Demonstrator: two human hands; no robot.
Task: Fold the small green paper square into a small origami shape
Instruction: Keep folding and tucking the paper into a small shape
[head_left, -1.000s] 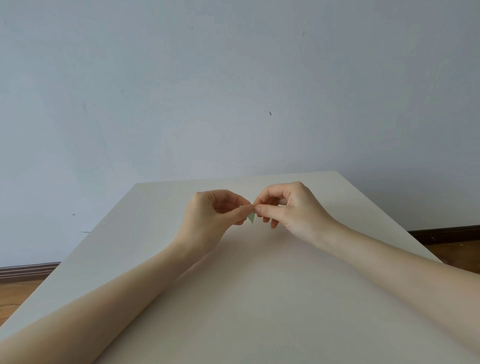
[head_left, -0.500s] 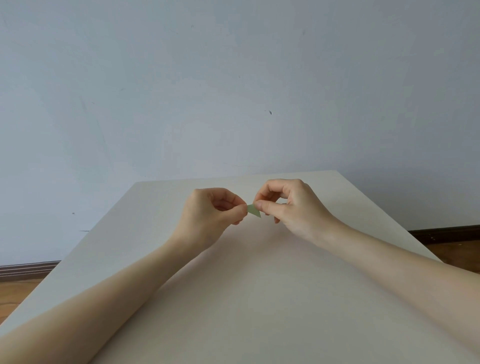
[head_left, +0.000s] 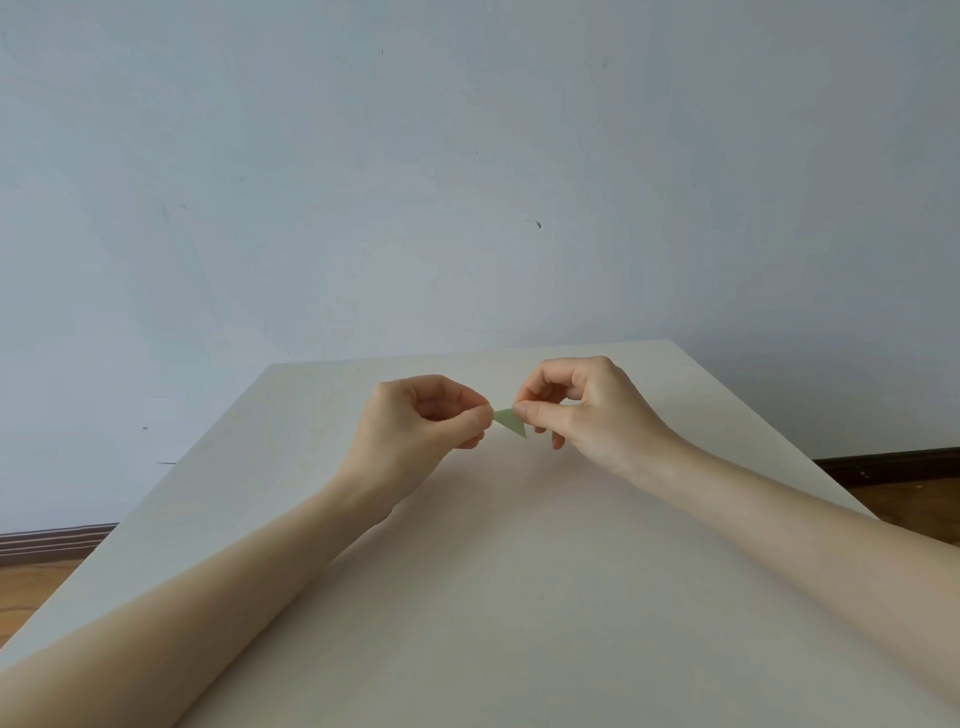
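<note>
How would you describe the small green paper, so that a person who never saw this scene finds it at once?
Start at the large pale table before the grey wall. Above its far half, the left hand and the right hand meet. Pinched between their fingertips is the small green paper, a folded pointed sliver and the only green thing.

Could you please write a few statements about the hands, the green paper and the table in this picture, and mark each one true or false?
1. Both hands pinch the green paper at once. True: the left hand and the right hand each hold one end.
2. The paper lies flat on the table. False: it is held up in the air between the fingertips.
3. The visible part of the paper is a small pointed shape, not a full square. True.
4. A pair of scissors lies on the table beside the hands. False: no tool shows on it.
5. Behind the table stands a pale wall. True.
</note>
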